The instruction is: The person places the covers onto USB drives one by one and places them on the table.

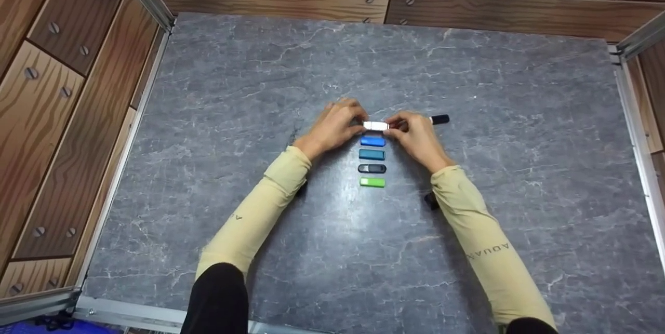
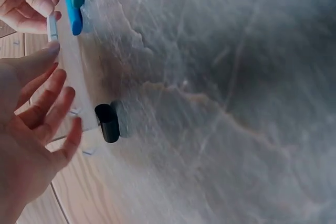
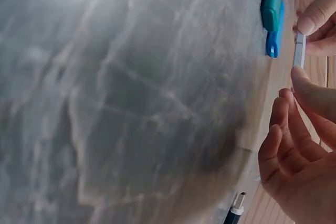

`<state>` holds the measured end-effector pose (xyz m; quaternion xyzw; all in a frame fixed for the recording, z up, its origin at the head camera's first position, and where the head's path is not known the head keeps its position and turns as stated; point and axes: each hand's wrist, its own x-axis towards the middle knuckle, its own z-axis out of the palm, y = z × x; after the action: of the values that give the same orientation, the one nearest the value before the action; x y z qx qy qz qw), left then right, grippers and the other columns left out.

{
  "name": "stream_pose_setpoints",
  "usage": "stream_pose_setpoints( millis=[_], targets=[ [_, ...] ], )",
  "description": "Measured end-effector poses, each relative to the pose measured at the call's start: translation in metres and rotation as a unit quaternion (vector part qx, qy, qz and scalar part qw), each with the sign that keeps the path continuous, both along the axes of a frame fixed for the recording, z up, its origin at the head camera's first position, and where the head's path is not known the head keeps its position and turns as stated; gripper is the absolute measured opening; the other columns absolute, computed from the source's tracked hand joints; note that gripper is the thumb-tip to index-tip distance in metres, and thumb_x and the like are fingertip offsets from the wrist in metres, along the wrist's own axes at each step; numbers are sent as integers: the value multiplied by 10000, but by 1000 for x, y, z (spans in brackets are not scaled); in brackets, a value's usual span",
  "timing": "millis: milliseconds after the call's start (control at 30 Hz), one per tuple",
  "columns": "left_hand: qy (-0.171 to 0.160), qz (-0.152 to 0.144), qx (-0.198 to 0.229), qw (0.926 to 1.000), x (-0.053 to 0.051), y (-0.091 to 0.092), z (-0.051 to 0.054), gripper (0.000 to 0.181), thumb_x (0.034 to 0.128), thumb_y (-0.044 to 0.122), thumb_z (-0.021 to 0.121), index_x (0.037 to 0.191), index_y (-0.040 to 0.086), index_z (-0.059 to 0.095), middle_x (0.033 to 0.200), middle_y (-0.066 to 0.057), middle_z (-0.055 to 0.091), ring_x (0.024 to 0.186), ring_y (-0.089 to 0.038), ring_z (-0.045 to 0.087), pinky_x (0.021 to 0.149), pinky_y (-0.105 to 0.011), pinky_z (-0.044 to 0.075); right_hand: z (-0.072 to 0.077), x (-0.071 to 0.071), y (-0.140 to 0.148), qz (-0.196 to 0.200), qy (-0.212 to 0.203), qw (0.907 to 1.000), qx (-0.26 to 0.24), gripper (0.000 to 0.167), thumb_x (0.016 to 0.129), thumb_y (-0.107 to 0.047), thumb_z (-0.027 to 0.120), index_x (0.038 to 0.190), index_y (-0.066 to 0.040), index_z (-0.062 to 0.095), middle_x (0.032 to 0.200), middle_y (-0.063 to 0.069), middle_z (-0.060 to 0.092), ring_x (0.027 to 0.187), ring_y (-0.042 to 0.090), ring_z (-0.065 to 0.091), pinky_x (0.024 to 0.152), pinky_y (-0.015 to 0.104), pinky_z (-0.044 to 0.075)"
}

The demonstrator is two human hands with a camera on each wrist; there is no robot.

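Note:
A white USB stick [image 1: 376, 126] is held by its two ends between my hands. My left hand [image 1: 338, 122] pinches its left end with thumb and fingertips. The right hand [image 1: 417, 134] pinches the right end. In the left wrist view, the left hand's other fingers spread loosely beside the white stick [image 2: 52, 28]. Just below the hands lie a blue USB stick [image 1: 373, 141], a teal one [image 1: 372, 155], a black one [image 1: 372, 169] and a light green one [image 1: 372, 182], in a column.
Beside the right hand lies a black stick [image 1: 440, 119]; its metal tip [image 3: 240, 201] shows in the right wrist view. A black hollow cap-like piece [image 2: 108, 123] stands near the left hand. Wood-patterned panels [image 1: 270, 1] border the grey marbled table [image 1: 249, 64].

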<state>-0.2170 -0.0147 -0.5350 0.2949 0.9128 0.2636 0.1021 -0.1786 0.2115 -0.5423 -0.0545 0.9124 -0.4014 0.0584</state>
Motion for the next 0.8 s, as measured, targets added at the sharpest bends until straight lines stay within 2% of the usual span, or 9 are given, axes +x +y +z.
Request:
stream_pose_setpoints(
  millis=[100,200,367,533,800],
  targets=[
    [12,3,-157,9999,-1,1,-1,255,1006,268,726,1207,115,759,1291,-51,687,1287,-251,602,1156,-507,445,-2,-1,-2,-45,-78,10000,41,259,943,-114,797,1158,25,755,1106,219,784,944,341,757,804,331,569],
    [-7,15,-207,9998,-2,2,-2,248,1008,274,722,1197,118,764,1298,-49,689,1303,-254,595,1174,-510,432,-2,-2,-4,-122,-130,9998,101,250,941,-112,799,1151,16,758,1083,207,781,932,329,754,790,309,551],
    [136,1,-264,9996,-3,2,-3,242,997,278,736,1172,116,775,1264,-56,706,1267,-262,610,1142,-488,456,-4,-3,-7,-113,-131,9995,268,228,945,-128,798,1135,-7,761,1018,175,768,885,280,728,748,255,495],
    [323,-101,-309,9989,-2,1,-4,236,990,255,743,1162,98,776,1247,-74,706,1247,-274,608,1097,-483,481,-6,-1,-9,-70,-72,9990,442,207,947,-141,797,1110,-20,758,950,135,743,827,228,671,734,276,459],
    [463,-43,-442,9979,0,5,-4,205,992,210,731,1150,93,791,1246,-90,699,1244,-288,613,1097,-478,494,-7,-3,-9,-64,-83,9989,464,216,951,-143,793,1125,-21,752,931,117,720,803,192,628,734,283,446]
  ],
)
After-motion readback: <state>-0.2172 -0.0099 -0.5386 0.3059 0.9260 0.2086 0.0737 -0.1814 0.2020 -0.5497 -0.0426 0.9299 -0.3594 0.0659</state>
